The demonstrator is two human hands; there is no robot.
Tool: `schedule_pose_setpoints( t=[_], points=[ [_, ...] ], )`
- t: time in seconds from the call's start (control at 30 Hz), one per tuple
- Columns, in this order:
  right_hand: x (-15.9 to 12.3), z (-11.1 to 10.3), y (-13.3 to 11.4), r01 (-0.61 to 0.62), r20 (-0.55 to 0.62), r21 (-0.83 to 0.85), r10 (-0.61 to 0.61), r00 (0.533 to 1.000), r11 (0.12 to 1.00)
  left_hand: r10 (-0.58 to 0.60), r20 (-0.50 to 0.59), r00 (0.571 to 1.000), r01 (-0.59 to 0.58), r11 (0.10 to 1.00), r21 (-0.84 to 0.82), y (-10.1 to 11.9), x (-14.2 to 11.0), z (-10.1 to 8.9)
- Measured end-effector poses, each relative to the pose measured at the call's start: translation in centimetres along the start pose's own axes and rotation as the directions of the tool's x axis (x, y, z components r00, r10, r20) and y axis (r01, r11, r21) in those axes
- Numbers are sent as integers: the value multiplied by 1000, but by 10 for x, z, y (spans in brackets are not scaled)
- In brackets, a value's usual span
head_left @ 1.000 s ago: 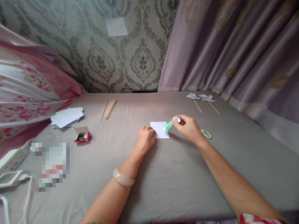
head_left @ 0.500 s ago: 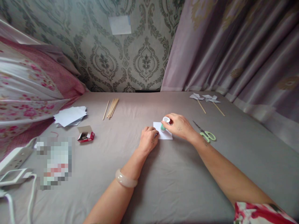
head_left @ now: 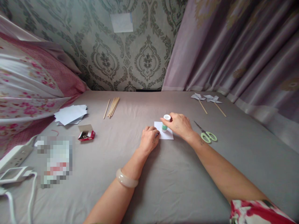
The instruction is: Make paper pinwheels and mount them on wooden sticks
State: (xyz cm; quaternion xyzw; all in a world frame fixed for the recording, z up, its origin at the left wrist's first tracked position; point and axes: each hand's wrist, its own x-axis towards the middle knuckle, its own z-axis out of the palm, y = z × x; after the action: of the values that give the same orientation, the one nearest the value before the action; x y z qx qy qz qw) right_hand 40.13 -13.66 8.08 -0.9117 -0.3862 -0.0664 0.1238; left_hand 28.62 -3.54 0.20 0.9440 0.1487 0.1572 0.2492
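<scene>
A small white square of paper lies flat on the grey cloth before me. My left hand, fingers curled, presses on its left edge; the fingertips are partly hidden. My right hand grips a white glue stick with a green label between thumb and fingers. The stick is nearly upright, its lower end at the paper and its round white end facing up. Just right of the right wrist lie scissors with pale green handles.
Two paper pinwheels on sticks lie at the back right. Several wooden sticks, a stack of white paper and an opened red box of small metal pieces are on the left. A power strip with cables sits at the left edge.
The glue stick has shifted slightly over the paper and stands a little straighter in my right hand. My left hand stays on the paper's edge. The view has shifted slightly.
</scene>
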Motion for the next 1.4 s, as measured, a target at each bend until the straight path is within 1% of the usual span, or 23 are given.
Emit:
schedule_pose_setpoints(
  t=[0.07, 0.13, 0.17, 0.2, 0.23, 0.27, 0.3, 0.37, 0.43, 0.47, 0.5, 0.6, 0.7, 0.77, 0.83, 0.9, 0.97, 1.1, 1.13, 1.2, 1.27, 1.33, 1.4],
  points=[
    [2, 5, 7, -93, -31, 77, 96, 995, 993, -7, 11, 1000, 7, 1000, 6, 1, 0, -2],
    [5, 9, 22, -230, -33, 291, 250, 968, 929, -17, 21, 1000, 16, 1000, 18, 3, 0, -4],
    [6, 10, 32, -315, 2, 443, 350, 937, 839, -21, 23, 1000, 20, 1000, 24, 4, -1, -5],
    [6, 11, 43, -393, 87, 636, 444, 892, 664, -24, 23, 999, 23, 999, 29, 4, -1, -5],
    [6, 10, 53, -422, 203, 808, 478, 854, 411, -25, 23, 999, 25, 999, 31, 5, -1, -6],
    [5, 9, 63, -429, 241, 842, 484, 841, 327, -27, 23, 999, 27, 999, 31, 5, -1, -6],
    [2, 7, 70, -434, 267, 855, 477, 837, 283, -28, 18, 999, 27, 999, 25, 5, -1, -6],
    [-6, 3, 77, -436, 343, 888, 420, 841, 148, -24, -34, 999, 23, 999, -39, 6, 1, -5],
    [-18, 1, 71, -420, 442, 897, 289, 849, -137, -43, -139, 989, 15, 980, -198, 12, 3, -5],
    [-25, 2, 65, -414, 468, 874, 213, 858, -252, -72, -182, 981, 12, 950, -312, 16, 4, -5],
    [-32, 4, 57, -416, 472, 856, 137, 871, -308, -112, -201, 973, 13, 899, -438, 20, 4, -5],
    [-50, 14, 31, -455, 469, 815, -54, 882, -358, -203, -105, 973, 54, 651, -757, 35, 3, -7],
    [-63, 23, 15, -478, 465, 759, -147, 873, -442, -201, -1, 980, 87, 426, -900, 44, -1, -12],
    [-67, 27, 10, -506, 481, 712, -186, 856, -487, -203, 21, 979, 94, 359, -929, 45, -5, -18],
    [-70, 31, 6, -536, 503, 672, -216, 837, -511, -206, 32, 978, 103, 342, -934, 43, -11, -24],
    [-73, 34, 2, -561, 511, 648, -253, 822, -515, -218, 35, 975, 112, 352, -929, 40, -18, -29],
    [-76, 37, -3, -590, 520, 647, -286, 805, -483, -240, 13, 971, 111, 400, -910, 35, -25, -35],
    [-81, 39, -3, -656, 578, 674, -311, 754, -339, -336, -157, 929, 82, 599, -796, 7, -37, -57],
    [-82, 39, -1, -668, 591, 674, -311, 744, -316, -364, -214, 906, 93, 667, -739, -4, -40, -66],
    [-83, 39, 3, -681, 611, 669, -303, 732, -296, -421, -360, 832, 160, 805, -571, -31, -47, -86],
    [-85, 39, 7, -687, 625, 669, -286, 726, -282, -454, -482, 749, 319, 885, -338, -58, -55, -107],
    [-85, 39, 7, -692, 636, 673, -272, 722, -263, -473, -561, 679, 479, 865, -149, -80, -63, -124],
    [-86, 39, 4, -693, 639, 682, -269, 720, -233, -496, -590, 637, 598, 801, -27, -95, -69, -134]
  ],
)
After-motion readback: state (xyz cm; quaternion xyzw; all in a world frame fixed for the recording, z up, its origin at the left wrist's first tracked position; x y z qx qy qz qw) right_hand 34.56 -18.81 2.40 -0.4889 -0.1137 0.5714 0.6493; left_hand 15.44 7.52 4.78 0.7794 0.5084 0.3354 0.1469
